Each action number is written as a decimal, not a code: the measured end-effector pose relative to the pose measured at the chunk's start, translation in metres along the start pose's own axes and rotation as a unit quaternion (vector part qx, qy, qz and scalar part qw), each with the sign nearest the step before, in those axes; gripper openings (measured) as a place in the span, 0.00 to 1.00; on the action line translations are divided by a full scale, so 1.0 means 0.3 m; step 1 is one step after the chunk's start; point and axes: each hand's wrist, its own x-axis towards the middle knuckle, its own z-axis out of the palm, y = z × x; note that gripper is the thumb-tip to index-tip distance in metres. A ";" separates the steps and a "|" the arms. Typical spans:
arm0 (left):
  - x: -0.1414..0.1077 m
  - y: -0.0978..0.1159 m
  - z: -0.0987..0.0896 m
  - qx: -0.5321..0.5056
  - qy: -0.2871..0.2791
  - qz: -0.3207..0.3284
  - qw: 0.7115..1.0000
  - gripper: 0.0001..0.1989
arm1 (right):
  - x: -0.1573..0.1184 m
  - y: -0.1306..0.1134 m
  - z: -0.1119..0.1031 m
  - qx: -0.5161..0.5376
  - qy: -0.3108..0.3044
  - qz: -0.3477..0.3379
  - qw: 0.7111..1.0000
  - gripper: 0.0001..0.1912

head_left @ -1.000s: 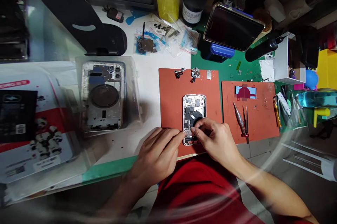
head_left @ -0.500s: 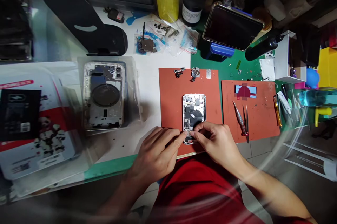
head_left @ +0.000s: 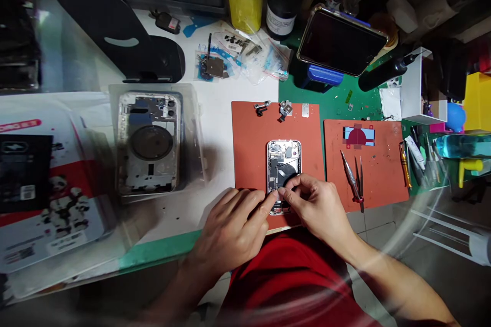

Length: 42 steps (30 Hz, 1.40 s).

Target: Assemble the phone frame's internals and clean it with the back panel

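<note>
In the head view, the opened smartphone [head_left: 283, 167] lies on the orange mat [head_left: 251, 150], close to the near edge of the tabletop [head_left: 215, 168]. The left hand [head_left: 233, 224] is loosely curled, index fingertip at its lower part; the right hand [head_left: 322, 206] has thumb and index nearly closed there. Whether either grips anything is hidden. Uneven fingertip pressure could bend a connector; a sideways push might skid the phone.

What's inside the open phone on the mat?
Visible inside the open phone: a narrow dark component strip along the left and a dark round area. Fingers of the right hand and left hand cover part of the lower section; can't tell what's underneath.
</note>
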 end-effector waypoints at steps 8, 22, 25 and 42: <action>0.006 -0.003 0.001 -0.013 0.001 -0.006 1.000 0.20 | -0.004 -0.004 0.003 -0.012 -0.004 -0.001 1.000 0.13; 0.007 -0.007 -0.005 -0.038 -0.002 -0.008 0.999 0.19 | -0.006 -0.006 0.002 -0.016 -0.005 -0.016 1.000 0.13; 0.011 -0.009 -0.003 -0.038 0.000 -0.009 0.999 0.19 | -0.006 -0.008 0.003 -0.019 -0.004 -0.020 1.000 0.14; 0.018 -0.011 -0.004 -0.018 -0.003 0.009 1.000 0.20 | -0.011 -0.003 0.001 -0.019 -0.001 -0.029 0.999 0.15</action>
